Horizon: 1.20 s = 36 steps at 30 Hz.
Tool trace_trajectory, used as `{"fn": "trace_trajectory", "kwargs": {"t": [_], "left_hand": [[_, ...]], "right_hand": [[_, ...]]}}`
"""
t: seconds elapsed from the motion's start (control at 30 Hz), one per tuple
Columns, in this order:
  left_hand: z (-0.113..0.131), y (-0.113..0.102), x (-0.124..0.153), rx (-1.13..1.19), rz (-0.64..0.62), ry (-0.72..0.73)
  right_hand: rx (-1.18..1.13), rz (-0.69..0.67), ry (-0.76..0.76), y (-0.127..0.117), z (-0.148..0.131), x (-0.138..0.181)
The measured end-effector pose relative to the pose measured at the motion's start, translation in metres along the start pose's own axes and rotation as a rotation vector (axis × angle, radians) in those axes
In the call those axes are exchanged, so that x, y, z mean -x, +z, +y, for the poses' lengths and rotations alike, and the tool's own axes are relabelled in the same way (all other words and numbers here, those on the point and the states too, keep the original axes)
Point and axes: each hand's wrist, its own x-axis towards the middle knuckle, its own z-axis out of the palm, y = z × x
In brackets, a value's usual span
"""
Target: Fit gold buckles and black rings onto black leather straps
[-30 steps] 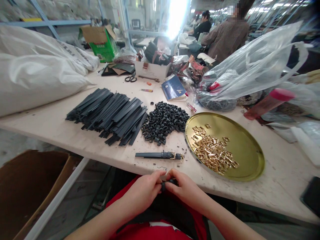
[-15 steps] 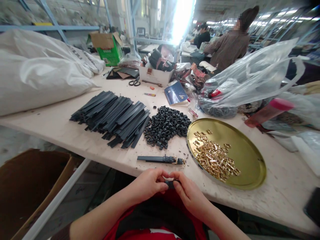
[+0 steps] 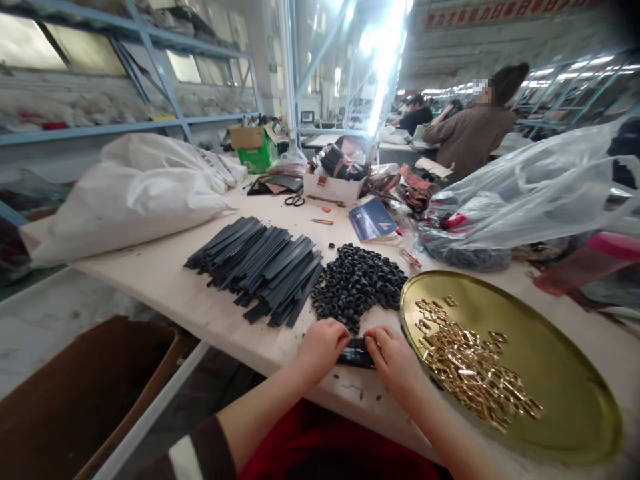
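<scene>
My left hand (image 3: 321, 347) and my right hand (image 3: 395, 357) are side by side over the front of the table, fingers pinched on a dark strap (image 3: 357, 344) that spans the gap between them. Just below it, partly covered by my hands, another dark strap (image 3: 356, 359) lies on the tabletop. Beyond my fingers is a heap of small black strap loops (image 3: 357, 280). To its left lies a pile of flat black strips (image 3: 257, 267). A round gold tray (image 3: 565, 373) with many gold buckles (image 3: 473, 363) stands to the right of my right hand.
Farther back are a blue notebook (image 3: 373, 220), scissors (image 3: 295, 199) and a white box (image 3: 333, 189) filled with materials. A white sack (image 3: 150, 193) fills the left side, clear plastic bags (image 3: 525, 200) the right. An open cardboard box (image 3: 100, 400) stands below the left edge. A person (image 3: 475, 127) works behind.
Both hands have moved forward from near my lap onto the table, bringing the dark strap over the one lying there. The view has tilted up and turned left.
</scene>
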Motion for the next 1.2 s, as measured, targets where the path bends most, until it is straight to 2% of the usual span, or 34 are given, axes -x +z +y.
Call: {"fn": "trace_trajectory", "kwargs": {"t": [0.1, 0.23, 0.37, 0.5, 0.63, 0.7, 0.77, 0.8, 0.9, 1.0, 1.07, 1.13, 1.17, 1.2], "left_hand": [[-0.015, -0.014, -0.007, -0.131, 0.075, -0.036], [-0.050, -0.053, -0.018, -0.342, 0.198, -0.180], [-0.074, -0.068, -0.027, -0.484, 0.212, -0.292], [-0.068, -0.067, -0.026, -0.517, 0.196, -0.299], [-0.037, -0.075, -0.008, -0.473, 0.166, -0.254], [-0.017, -0.080, 0.007, -0.344, 0.065, -0.132], [0.001, -0.086, 0.022, -0.095, -0.073, 0.011], [0.007, -0.088, 0.028, 0.050, -0.112, 0.034], [0.015, -0.093, 0.035, 0.535, -0.108, -0.097], [0.017, -0.085, 0.031, 0.927, -0.146, -0.206], [0.019, -0.074, 0.026, 1.018, -0.219, -0.226], [0.020, -0.063, 0.023, 1.038, -0.261, -0.271], [0.021, -0.058, 0.021, 1.051, -0.268, -0.309], [0.021, -0.054, 0.020, 1.072, -0.276, -0.353]], "right_hand": [[-0.018, 0.014, 0.008, 0.012, 0.011, 0.002], [-0.016, 0.073, 0.020, 0.023, 0.020, 0.016], [-0.020, 0.095, 0.014, 0.028, 0.022, 0.020], [-0.030, 0.192, -0.021, 0.022, 0.019, 0.022], [0.045, 0.393, -0.106, 0.000, 0.001, 0.023], [0.114, 0.413, -0.165, -0.013, -0.013, 0.021], [0.151, 0.313, -0.224, -0.022, -0.028, 0.019], [0.147, 0.227, -0.245, -0.025, -0.035, 0.019], [0.015, 0.027, -0.183, -0.022, -0.055, 0.026], [-0.183, -0.036, -0.094, -0.013, -0.069, 0.037], [-0.266, -0.120, -0.141, -0.011, -0.068, 0.037], [-0.274, -0.189, -0.148, -0.015, -0.053, 0.026], [-0.240, -0.189, -0.103, -0.019, -0.040, 0.016], [-0.158, -0.130, -0.018, -0.023, -0.024, 0.004]]}}
